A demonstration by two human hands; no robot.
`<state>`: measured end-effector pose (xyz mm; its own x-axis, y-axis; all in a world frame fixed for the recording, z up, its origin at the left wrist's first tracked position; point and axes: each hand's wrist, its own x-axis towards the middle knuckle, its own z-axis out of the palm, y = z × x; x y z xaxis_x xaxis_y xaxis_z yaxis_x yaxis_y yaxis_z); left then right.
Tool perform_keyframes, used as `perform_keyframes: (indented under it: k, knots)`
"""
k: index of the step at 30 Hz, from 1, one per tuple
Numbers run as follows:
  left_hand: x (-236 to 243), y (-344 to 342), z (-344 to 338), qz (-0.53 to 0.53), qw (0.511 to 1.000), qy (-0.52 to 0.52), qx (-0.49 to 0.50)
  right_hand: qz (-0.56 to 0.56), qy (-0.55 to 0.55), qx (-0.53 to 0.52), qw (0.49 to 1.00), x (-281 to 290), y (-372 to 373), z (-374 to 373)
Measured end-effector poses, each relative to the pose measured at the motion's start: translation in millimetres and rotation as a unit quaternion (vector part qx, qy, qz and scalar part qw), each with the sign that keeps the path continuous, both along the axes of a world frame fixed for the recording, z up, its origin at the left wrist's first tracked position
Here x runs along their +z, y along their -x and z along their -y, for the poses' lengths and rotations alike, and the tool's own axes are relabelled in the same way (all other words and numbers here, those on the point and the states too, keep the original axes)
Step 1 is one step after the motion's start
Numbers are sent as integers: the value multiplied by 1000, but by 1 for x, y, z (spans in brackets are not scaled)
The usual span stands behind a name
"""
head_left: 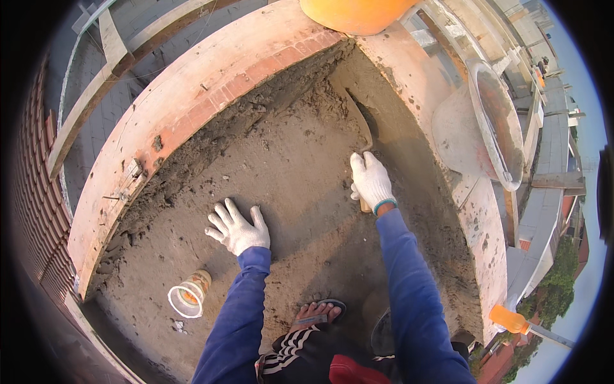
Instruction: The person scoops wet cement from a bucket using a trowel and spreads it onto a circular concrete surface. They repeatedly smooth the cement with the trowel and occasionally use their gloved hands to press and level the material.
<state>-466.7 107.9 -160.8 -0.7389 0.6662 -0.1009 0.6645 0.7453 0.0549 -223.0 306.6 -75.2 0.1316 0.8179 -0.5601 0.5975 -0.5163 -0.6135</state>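
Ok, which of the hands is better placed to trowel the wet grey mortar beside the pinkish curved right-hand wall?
Likely the right: the white-gloved right hand grips the mortar-smeared metal trowel near that wet grey mortar. The white-gloved left hand is spread, holding no tool, farther from that wall.

Clearance: the concrete surface (307, 185) is open at frame center, between left hand (240, 229) and right hand (372, 181). Obstructions: trowel (359, 121), upper center; plastic cup (190, 293), lower left; foot (316, 312), bottom center. Lateral limits: curved wall (153, 121), left; right wall (476, 221) and bucket (464, 131), right.
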Motion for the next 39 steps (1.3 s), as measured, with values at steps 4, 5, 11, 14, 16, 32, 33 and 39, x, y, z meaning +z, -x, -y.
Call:
perform_keyframes:
  k: [4, 5, 11, 14, 16, 32, 33, 39]
  knots:
    - [0, -6, -8, -1, 1000, -26, -7, 186, -135, 51, 972, 0, -2, -13]
    - [-6, -2, -6, -15, 999, -37, -9, 175, -145, 37, 973, 8, 10, -11]
    - [-13, 2, -2, -33, 998, -47, -12, 74, -160, -17, 984, 35, 19, 1]
    - [-12, 4, 0, -27, 999, -47, -8, -32, -71, -78, 994, 74, 28, 5]
    - [-13, 2, -1, -21, 999, -44, -9, 31, -127, -60, 990, 60, 24, 8]
    - [-8, 2, -4, -13, 1000, -9, -5, -157, -55, -46, 985, 102, 20, -35]
    - [-9, 3, -3, -15, 1000, -9, -5, -174, -60, -49, 982, 111, 20, -31]
    - [-10, 3, -3, -8, 1000, -10, -4, -165, -103, -44, 980, 115, 4, 8]
